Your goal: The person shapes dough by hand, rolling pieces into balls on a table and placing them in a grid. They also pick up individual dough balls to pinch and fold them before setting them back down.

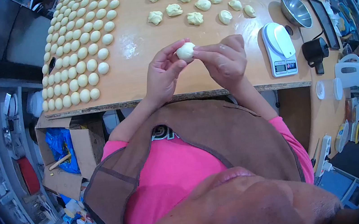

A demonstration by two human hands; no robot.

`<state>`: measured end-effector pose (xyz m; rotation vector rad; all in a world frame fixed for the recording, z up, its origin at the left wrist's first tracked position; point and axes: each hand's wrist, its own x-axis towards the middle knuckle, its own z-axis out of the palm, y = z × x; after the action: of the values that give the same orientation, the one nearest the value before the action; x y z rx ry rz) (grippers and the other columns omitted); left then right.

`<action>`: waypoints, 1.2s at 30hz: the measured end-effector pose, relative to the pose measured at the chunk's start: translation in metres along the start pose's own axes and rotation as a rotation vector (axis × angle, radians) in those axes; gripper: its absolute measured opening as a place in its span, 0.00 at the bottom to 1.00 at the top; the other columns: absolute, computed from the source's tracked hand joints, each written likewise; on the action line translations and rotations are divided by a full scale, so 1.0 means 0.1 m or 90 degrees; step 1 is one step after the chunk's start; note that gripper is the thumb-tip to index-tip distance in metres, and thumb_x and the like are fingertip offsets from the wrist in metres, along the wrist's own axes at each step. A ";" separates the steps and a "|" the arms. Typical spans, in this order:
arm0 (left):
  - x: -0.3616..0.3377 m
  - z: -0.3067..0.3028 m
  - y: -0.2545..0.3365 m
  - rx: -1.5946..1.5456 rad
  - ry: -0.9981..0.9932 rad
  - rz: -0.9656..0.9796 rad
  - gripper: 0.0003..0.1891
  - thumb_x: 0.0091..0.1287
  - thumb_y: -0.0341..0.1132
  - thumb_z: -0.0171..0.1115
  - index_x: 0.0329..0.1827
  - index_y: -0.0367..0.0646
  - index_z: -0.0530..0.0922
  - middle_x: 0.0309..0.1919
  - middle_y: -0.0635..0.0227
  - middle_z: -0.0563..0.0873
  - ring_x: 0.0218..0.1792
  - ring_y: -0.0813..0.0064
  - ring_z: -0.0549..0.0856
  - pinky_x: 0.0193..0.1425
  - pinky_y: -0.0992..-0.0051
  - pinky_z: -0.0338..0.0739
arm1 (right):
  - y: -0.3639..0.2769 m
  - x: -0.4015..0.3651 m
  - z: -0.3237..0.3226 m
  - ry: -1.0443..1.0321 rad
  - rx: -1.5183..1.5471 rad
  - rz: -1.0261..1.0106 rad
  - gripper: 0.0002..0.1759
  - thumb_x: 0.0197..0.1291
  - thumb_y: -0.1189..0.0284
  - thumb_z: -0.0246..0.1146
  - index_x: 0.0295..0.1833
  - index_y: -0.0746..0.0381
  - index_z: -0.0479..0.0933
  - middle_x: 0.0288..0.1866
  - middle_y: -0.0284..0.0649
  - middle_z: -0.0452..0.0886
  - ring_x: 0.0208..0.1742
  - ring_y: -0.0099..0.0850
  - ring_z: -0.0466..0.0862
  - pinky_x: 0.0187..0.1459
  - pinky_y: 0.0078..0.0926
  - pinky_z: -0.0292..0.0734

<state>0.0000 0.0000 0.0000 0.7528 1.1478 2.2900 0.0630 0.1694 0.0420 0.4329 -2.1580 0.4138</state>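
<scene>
A smooth, pale dough ball (186, 52) is held between both hands, above the front part of the wooden table. My left hand (163, 72) is closed around its left side, with the fingers behind it and the thumb in front. From the right, my right hand (226, 60) pinches the ball's edge between thumb and fingertips. Rows of round dough balls (82, 81) cover the table's left side. Rough, uneven dough lumps (195, 18) lie scattered beyond my hands.
A white kitchen scale (279, 49) stands right of my hands, with a steel bowl (295, 9) behind it. Beside them are a black cup (315, 52) and a white jug (349, 72). The wooden table's front edge (213, 93) runs below my wrists. Another person's arm shows far right.
</scene>
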 end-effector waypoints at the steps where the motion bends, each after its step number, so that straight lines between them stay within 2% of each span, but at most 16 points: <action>1: -0.01 -0.01 0.02 -0.068 -0.001 -0.006 0.24 0.70 0.31 0.59 0.68 0.42 0.67 0.65 0.54 0.72 0.64 0.63 0.74 0.68 0.63 0.71 | -0.01 0.02 -0.01 0.045 0.051 0.035 0.10 0.45 0.71 0.72 0.36 0.50 0.83 0.34 0.28 0.85 0.31 0.28 0.76 0.38 0.29 0.65; 3: -0.01 -0.03 0.03 -0.146 0.004 -0.012 0.28 0.67 0.31 0.62 0.69 0.40 0.64 0.66 0.53 0.71 0.65 0.61 0.73 0.69 0.62 0.70 | 0.00 0.09 -0.06 0.079 0.102 0.070 0.11 0.41 0.72 0.73 0.34 0.49 0.83 0.30 0.26 0.84 0.29 0.26 0.75 0.36 0.27 0.63; 5: 0.03 -0.10 0.09 0.127 -0.086 0.088 0.28 0.68 0.31 0.61 0.69 0.38 0.64 0.65 0.53 0.72 0.65 0.61 0.73 0.69 0.61 0.70 | -0.02 0.20 -0.04 0.030 0.206 0.135 0.12 0.37 0.73 0.74 0.32 0.50 0.83 0.29 0.24 0.83 0.28 0.25 0.75 0.35 0.26 0.62; 6: 0.03 -0.07 0.12 0.127 -0.086 0.089 0.28 0.68 0.31 0.61 0.69 0.38 0.64 0.65 0.53 0.72 0.65 0.61 0.73 0.69 0.61 0.70 | 0.00 0.19 -0.05 0.030 0.207 0.134 0.12 0.37 0.73 0.74 0.32 0.50 0.83 0.29 0.24 0.83 0.28 0.25 0.75 0.35 0.26 0.62; 8: 0.05 0.01 0.16 0.070 -0.066 0.085 0.27 0.71 0.36 0.57 0.70 0.36 0.62 0.65 0.52 0.72 0.66 0.61 0.73 0.69 0.61 0.70 | 0.06 0.16 -0.11 -0.027 0.171 0.019 0.12 0.40 0.72 0.72 0.35 0.50 0.83 0.30 0.25 0.83 0.29 0.25 0.75 0.36 0.26 0.63; 9: 0.07 0.01 0.18 0.071 -0.064 0.086 0.27 0.71 0.36 0.57 0.70 0.36 0.62 0.65 0.52 0.72 0.66 0.61 0.73 0.69 0.61 0.70 | 0.07 0.16 -0.10 -0.028 0.173 0.018 0.12 0.40 0.72 0.72 0.35 0.50 0.83 0.30 0.25 0.83 0.29 0.25 0.75 0.36 0.26 0.63; 11: 0.13 -0.01 0.19 -0.304 -0.029 -0.168 0.25 0.72 0.36 0.56 0.68 0.35 0.64 0.61 0.54 0.76 0.61 0.64 0.78 0.64 0.66 0.76 | 0.09 0.17 -0.08 -0.015 0.039 -0.059 0.11 0.45 0.73 0.69 0.38 0.51 0.84 0.34 0.25 0.85 0.30 0.24 0.76 0.37 0.26 0.64; 12: 0.12 -0.06 0.19 -0.345 -0.026 -0.243 0.25 0.72 0.37 0.54 0.68 0.34 0.63 0.58 0.55 0.77 0.59 0.64 0.80 0.63 0.67 0.78 | 0.10 0.17 -0.05 -0.014 0.039 -0.061 0.11 0.45 0.73 0.69 0.38 0.51 0.84 0.34 0.25 0.85 0.30 0.24 0.76 0.37 0.26 0.64; 16: 0.11 -0.07 0.11 -0.322 0.039 -0.232 0.23 0.72 0.36 0.55 0.67 0.35 0.65 0.56 0.57 0.79 0.56 0.66 0.81 0.62 0.68 0.79 | 0.06 0.18 0.07 0.008 0.029 -0.043 0.12 0.47 0.74 0.65 0.39 0.52 0.85 0.39 0.25 0.86 0.29 0.23 0.76 0.36 0.24 0.64; 18: 0.12 -0.05 0.08 -0.261 0.095 -0.164 0.22 0.71 0.33 0.58 0.65 0.36 0.67 0.55 0.58 0.79 0.55 0.68 0.82 0.61 0.69 0.80 | 0.05 0.16 0.08 0.016 0.036 -0.030 0.12 0.46 0.74 0.65 0.39 0.52 0.85 0.40 0.25 0.86 0.29 0.23 0.76 0.35 0.24 0.64; 21: 0.12 -0.01 0.09 -0.217 0.082 -0.133 0.21 0.69 0.30 0.60 0.64 0.37 0.69 0.57 0.60 0.79 0.55 0.70 0.81 0.61 0.69 0.79 | 0.10 0.13 0.06 -0.001 -0.015 -0.065 0.10 0.46 0.72 0.67 0.38 0.51 0.85 0.41 0.25 0.87 0.28 0.23 0.75 0.34 0.23 0.63; 24: 0.12 -0.01 0.13 -0.203 0.037 -0.103 0.21 0.68 0.28 0.61 0.63 0.37 0.69 0.59 0.60 0.77 0.58 0.71 0.79 0.63 0.69 0.78 | 0.09 0.14 0.04 0.051 -0.006 -0.052 0.09 0.45 0.71 0.69 0.35 0.51 0.84 0.36 0.23 0.86 0.28 0.22 0.73 0.34 0.24 0.62; 26: 0.13 -0.04 0.16 -0.177 0.007 -0.095 0.23 0.67 0.29 0.62 0.64 0.37 0.69 0.62 0.58 0.75 0.59 0.70 0.78 0.64 0.68 0.77 | 0.09 0.17 0.04 0.092 0.075 0.043 0.08 0.43 0.70 0.71 0.33 0.50 0.84 0.31 0.21 0.84 0.27 0.23 0.71 0.33 0.25 0.61; 27: 0.13 -0.06 0.16 -0.151 -0.024 -0.089 0.24 0.66 0.29 0.63 0.65 0.38 0.68 0.65 0.56 0.72 0.61 0.69 0.77 0.66 0.67 0.75 | 0.10 0.20 0.03 0.091 0.078 0.043 0.08 0.43 0.70 0.71 0.33 0.50 0.84 0.31 0.21 0.84 0.27 0.23 0.71 0.33 0.25 0.61; 29: 0.13 -0.09 0.17 -0.143 -0.024 -0.098 0.25 0.65 0.29 0.63 0.65 0.38 0.68 0.66 0.56 0.71 0.62 0.68 0.76 0.67 0.66 0.74 | 0.12 0.24 0.01 -0.020 0.116 0.013 0.09 0.42 0.71 0.72 0.33 0.50 0.84 0.28 0.21 0.82 0.28 0.23 0.71 0.34 0.25 0.61; 36: 0.13 -0.03 0.12 -0.246 0.036 -0.055 0.22 0.65 0.22 0.60 0.63 0.38 0.70 0.64 0.58 0.73 0.61 0.69 0.77 0.67 0.68 0.74 | 0.06 0.19 0.13 0.064 0.050 0.003 0.11 0.44 0.73 0.70 0.37 0.48 0.84 0.34 0.20 0.85 0.27 0.23 0.72 0.33 0.25 0.60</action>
<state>-0.0138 0.0000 0.0113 0.4821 0.7100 2.3694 0.0408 0.1658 0.0498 0.4417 -2.0509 0.5145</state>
